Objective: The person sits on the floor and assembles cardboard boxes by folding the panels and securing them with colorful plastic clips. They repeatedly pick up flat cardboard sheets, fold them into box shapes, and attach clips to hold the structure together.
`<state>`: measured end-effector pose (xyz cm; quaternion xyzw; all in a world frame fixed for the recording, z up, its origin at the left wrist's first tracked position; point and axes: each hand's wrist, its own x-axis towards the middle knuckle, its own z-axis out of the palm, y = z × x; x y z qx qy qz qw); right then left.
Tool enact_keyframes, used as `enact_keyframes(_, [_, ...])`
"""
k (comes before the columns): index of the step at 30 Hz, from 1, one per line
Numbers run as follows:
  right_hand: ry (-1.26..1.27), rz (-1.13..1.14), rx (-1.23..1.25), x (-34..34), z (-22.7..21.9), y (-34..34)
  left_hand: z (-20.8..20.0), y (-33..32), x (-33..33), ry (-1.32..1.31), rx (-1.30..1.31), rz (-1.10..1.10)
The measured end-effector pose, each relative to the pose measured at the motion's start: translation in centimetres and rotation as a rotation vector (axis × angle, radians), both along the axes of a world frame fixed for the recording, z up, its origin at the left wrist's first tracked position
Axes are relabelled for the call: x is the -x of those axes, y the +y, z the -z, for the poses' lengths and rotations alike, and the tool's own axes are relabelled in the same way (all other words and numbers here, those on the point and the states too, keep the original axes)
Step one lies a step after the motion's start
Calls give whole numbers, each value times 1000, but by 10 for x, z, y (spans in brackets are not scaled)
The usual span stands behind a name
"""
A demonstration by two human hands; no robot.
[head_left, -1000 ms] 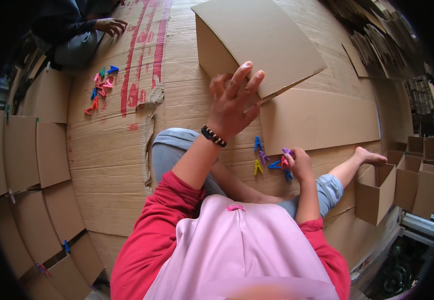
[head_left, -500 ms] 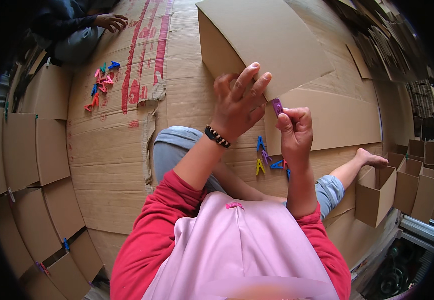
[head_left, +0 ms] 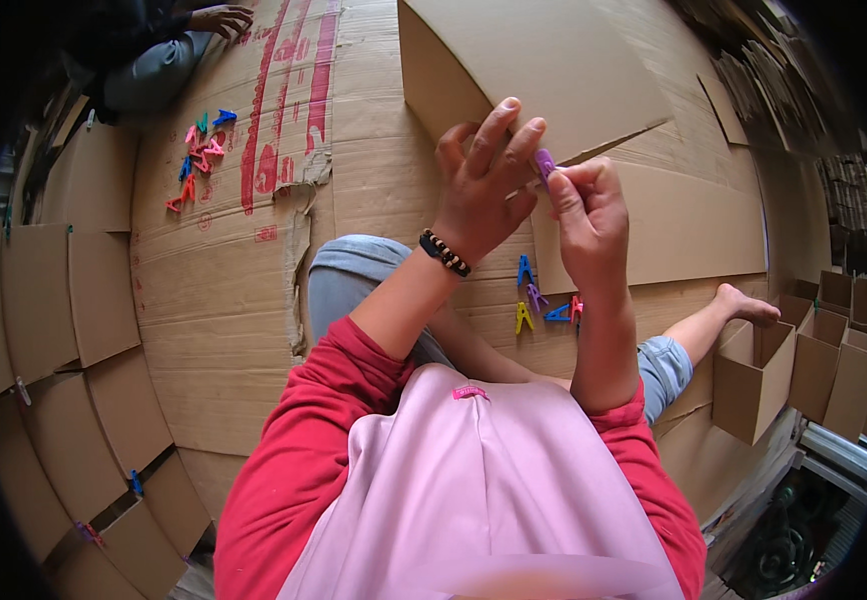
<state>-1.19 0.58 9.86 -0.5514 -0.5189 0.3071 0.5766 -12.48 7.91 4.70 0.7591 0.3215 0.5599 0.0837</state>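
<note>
A large brown cardboard box (head_left: 544,70) stands tilted in front of me, its near corner by my hands. My left hand (head_left: 484,180) holds that corner, index and middle fingers stretched along the edge, the rest bent and partly hidden. My right hand (head_left: 589,205) pinches a purple clothespin (head_left: 545,162) between thumb and fingers. The clothespin's tip is at the box's near edge; whether its jaws grip the board I cannot tell. On the floor below my hands lie a blue clothespin (head_left: 525,269), a yellow clothespin (head_left: 524,317) and several others.
A flat cardboard panel (head_left: 684,235) extends right from beneath the box. More clothespins (head_left: 199,160) lie in a pile at the left, near another person's hand (head_left: 222,20). Stacked boxes (head_left: 39,290) line the left side; small open boxes (head_left: 754,380) stand at the right by my foot.
My right hand has carried the purple clothespin up and left to the box's edge. My left hand has shifted slightly away from me, staying on the corner.
</note>
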Motion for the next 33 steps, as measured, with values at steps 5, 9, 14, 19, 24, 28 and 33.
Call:
enact_keyframes(5, [220,-89,-13,-8,18,-5,8,-2,-3,37,-21,-42])
enact_keyframes(9, [63,-105,194,-29,74,-39,11,-11,2,70,-78,-125])
enact_keyframes(14, [-931,-81,591,-22,152,-81,-2,-57,3,83,-83,-166])
enact_keyframes(19, [-645,-190,732,-25,179,-89,-7,-82,26,26,47,51])
enact_keyframes(24, [-454,55,574,-83,160,-122,-15,-17,64,-472,232,10])
enact_keyframes(28, [-150,305,199,-151,94,-114,-33,70,57,-656,643,0])
enact_keyframes(33, [-282,167,-200,-170,-51,-55,-23,112,40,-655,901,282])
